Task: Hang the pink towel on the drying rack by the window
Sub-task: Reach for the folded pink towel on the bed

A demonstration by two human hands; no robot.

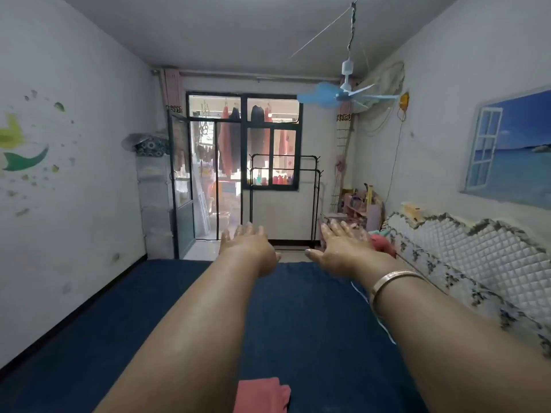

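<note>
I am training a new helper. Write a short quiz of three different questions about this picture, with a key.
1. True or false: the left hand is holding the pink towel.
2. Where does the pink towel lie? A) over the drying rack B) on the blue bed cover C) on the sofa
3. Fill in: the bracelet is on the ____ wrist.

Key: 1 false, both hands are open and empty; 2 B, near the bottom edge of the picture; 3 right.
</note>
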